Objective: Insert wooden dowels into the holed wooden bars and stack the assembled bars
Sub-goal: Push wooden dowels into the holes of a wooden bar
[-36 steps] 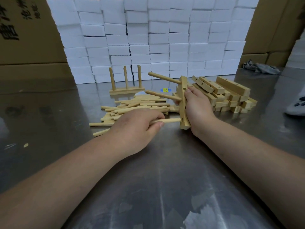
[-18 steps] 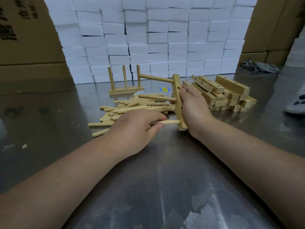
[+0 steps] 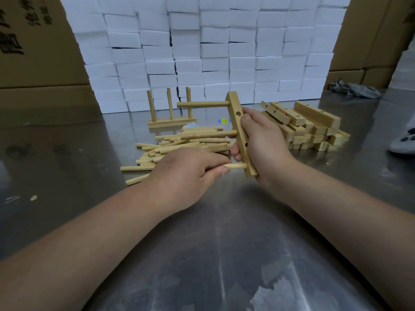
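Note:
My right hand [image 3: 261,142] grips a holed wooden bar [image 3: 240,131] that stands nearly on end over the metal table. Three dowels stick out of it to the left: a top dowel [image 3: 202,104], a middle dowel [image 3: 208,134] and a bottom dowel [image 3: 238,166]. My left hand [image 3: 188,173] pinches the bottom dowel at the bar's lowest hole. A pile of loose dowels [image 3: 179,147] lies behind my left hand. A heap of holed bars [image 3: 310,126] sits to the right. One assembled bar [image 3: 171,121] with three upright dowels stands at the back.
The steel table [image 3: 224,254] reflects light. A wall of white foam blocks [image 3: 213,52] rises behind the parts, with cardboard boxes [image 3: 33,52] on both sides. A grey rag [image 3: 354,89] lies at the far right, and a grey-white object [image 3: 404,142] at the right edge.
The bar has tipped more upright and its dowels now point level to the left. My left hand has stayed on the bottom dowel at the bar.

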